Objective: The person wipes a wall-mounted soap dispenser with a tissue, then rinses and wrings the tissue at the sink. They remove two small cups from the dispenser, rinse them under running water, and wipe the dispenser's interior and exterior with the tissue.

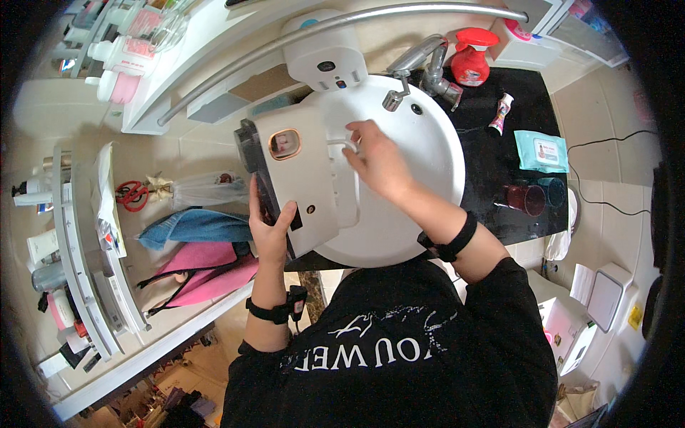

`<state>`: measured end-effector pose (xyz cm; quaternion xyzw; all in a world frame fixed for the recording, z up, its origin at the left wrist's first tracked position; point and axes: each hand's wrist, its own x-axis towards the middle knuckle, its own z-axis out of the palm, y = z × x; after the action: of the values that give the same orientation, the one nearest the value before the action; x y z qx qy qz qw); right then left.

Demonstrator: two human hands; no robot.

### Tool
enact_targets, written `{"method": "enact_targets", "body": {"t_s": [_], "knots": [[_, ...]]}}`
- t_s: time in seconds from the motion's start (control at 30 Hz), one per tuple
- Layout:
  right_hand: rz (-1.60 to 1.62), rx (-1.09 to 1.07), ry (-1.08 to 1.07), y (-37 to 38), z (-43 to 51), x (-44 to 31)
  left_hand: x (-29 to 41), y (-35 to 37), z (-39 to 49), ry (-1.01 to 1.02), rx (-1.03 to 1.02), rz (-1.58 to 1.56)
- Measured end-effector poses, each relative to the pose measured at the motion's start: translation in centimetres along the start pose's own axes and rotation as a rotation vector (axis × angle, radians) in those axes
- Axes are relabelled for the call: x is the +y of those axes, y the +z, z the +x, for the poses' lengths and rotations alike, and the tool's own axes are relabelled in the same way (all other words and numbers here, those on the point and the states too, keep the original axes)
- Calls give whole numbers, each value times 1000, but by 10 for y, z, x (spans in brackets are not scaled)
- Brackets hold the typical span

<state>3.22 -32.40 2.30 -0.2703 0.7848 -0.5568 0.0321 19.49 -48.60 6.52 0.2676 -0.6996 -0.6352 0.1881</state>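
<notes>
A white bathroom appliance or holder (pixel 302 176) with a dark edge and a small gold-rimmed window is tilted over the left part of the white washbasin (pixel 428 214). My left hand (pixel 270 227) grips its lower dark edge, with the thumb on the white face. Above the basin, my right hand (pixel 377 158) is by the appliance's right side, thumb and fingers apart near a pale curved part; whether it touches that part I cannot tell. A chrome faucet (pixel 393 100) reaches over the basin from behind.
A red spray bottle (pixel 471 61), a small tube (pixel 501 113), a wipes pack (pixel 541 152) and tinted cups (pixel 527 200) stand or lie on the black counter. A white wall dispenser (pixel 326 56) and metal rail (pixel 342 29) are behind. Towels (pixel 198 227) hang left.
</notes>
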Motion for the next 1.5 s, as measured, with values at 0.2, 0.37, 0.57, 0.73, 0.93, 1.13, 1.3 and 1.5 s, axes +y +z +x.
{"method": "enact_targets", "body": {"t_s": [0.2, 0.37, 0.57, 0.73, 0.93, 1.13, 1.3, 1.5], "knots": [[551, -218, 630, -27, 10, 8, -5, -19, 0, -81, -51, -31], [976, -394, 833, -34, 6, 12, -13, -26, -5, -127, -131, -9], [849, -823, 734, -35, 12, 3, -15, -32, -2, -129, -198, 33], [795, -833, 664, -34, 7, -6, -7, -39, -1, -113, -187, 87], [819, -763, 613, -28, 4, -23, 3, -32, -11, 28, -166, 20], [230, -571, 497, -28, -9, -32, -21, -42, -10, 3, -84, -8], [630, -179, 415, -14, -28, -22, -44, -68, -2, -284, -21, -384], [472, -92, 209, -28, -35, -48, -48, -64, -4, -245, -44, -415]]}}
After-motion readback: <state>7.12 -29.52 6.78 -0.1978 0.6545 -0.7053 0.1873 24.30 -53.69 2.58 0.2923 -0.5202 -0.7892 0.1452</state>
